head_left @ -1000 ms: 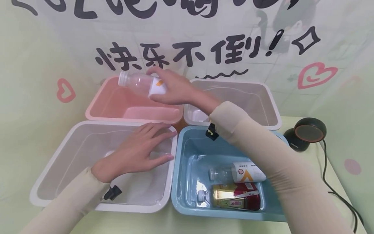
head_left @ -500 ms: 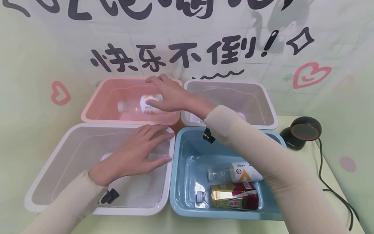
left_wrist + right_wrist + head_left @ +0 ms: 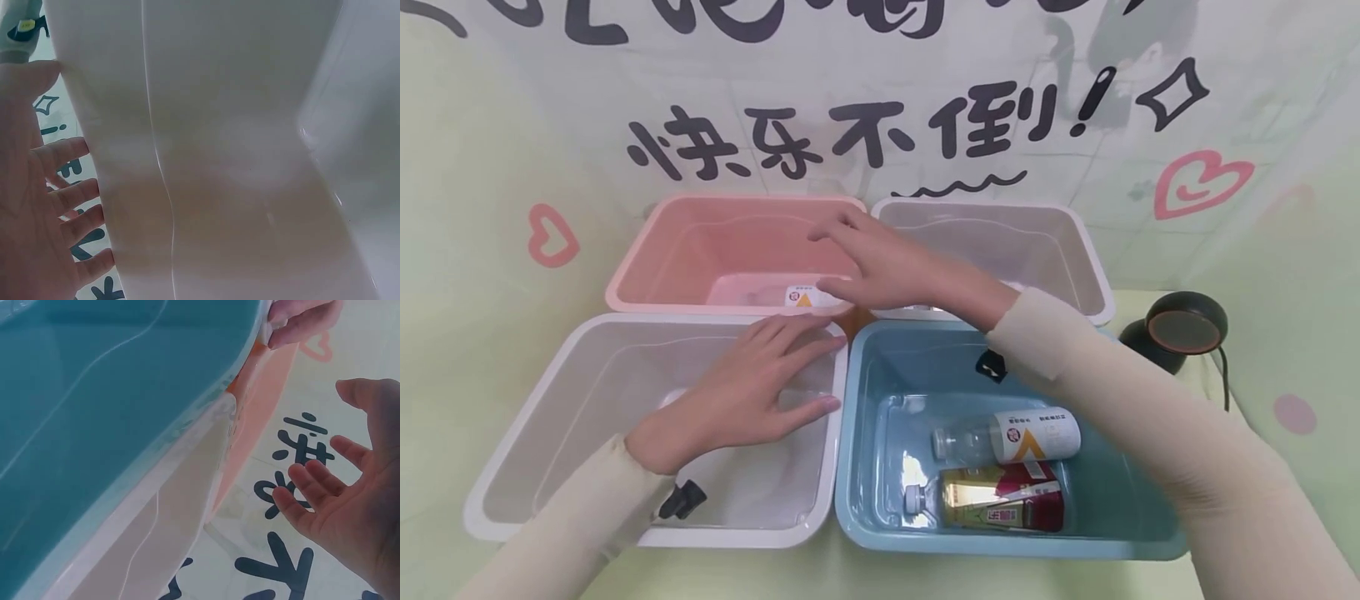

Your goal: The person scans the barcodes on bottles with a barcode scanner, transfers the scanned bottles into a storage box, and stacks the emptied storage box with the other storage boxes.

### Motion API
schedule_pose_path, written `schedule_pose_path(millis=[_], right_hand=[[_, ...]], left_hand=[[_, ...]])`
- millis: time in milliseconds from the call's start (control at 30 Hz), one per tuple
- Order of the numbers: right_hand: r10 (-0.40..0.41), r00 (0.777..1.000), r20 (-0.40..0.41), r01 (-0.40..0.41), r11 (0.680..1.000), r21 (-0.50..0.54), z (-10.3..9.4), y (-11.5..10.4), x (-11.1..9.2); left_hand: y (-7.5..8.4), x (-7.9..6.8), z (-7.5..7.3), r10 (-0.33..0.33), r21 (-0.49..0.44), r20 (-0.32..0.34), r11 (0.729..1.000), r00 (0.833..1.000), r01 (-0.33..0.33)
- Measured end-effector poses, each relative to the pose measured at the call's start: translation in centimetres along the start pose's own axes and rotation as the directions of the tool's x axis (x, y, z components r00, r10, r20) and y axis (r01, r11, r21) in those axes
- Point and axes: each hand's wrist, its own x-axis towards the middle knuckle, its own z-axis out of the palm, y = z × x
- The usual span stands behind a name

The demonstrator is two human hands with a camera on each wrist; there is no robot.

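My left hand (image 3: 741, 396) lies over the front-left pale bin (image 3: 655, 546), fingers spread and fingertips at its right rim. In the left wrist view, those fingertips (image 3: 94, 187) line up along the bin's edge. The right hand (image 3: 887, 265) hovers where the pink bin (image 3: 647, 250) meets the rear-right pale bin (image 3: 1093, 258). It holds nothing, and its fingers are loosely bent, as the right wrist view of the hand (image 3: 350, 487) confirms. A clear plastic bottle with a white-and-orange label (image 3: 805, 297) lies in the pink bin, its lower part hidden by the front rim and right hand.
The blue bin (image 3: 985, 546) at front right contains a similar white-labelled bottle (image 3: 1037, 435) and a bottle with a gold-and-red label (image 3: 1003, 498). A black round device (image 3: 1186, 323) with a cable stands to the right. A printed sheet (image 3: 820, 75) hangs behind the bins.
The right hand lowered the white-labelled bottle into the pink bin and let it go; the bottle dropped to the bottom. That hand then drew back rightward. The left hand stayed at its rim.
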Motion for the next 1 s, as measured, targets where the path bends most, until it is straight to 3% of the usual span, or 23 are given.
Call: schedule_pose_path(millis=[267,500,767,1000], right_hand=[[0.006,1.0,0.001,-0.006,0.999,-0.045,-0.6,0.3,-4.2],[-0.05,0.998,-0.046,0.046,0.995,-0.092,-0.6,1.2,-7.5],[0.039,0.998,-0.039,-0.042,0.994,-0.099,-1.6,1.4,-11.1],[-0.006,0.999,-0.046,0.001,0.993,-0.117,-1.4,2.4,-13.5]], left_hand=[[0.1,-0.1,-0.1,0.004,-0.002,-0.003,1.0,1.0,-0.004],[0.1,0.0,-0.1,-0.007,-0.003,0.001,1.0,1.0,0.007],[0.2,0.0,0.0,-0.023,-0.013,0.015,1.0,1.0,0.024],[0.3,-0.1,-0.2,-0.039,-0.005,0.026,0.999,0.999,0.039]])
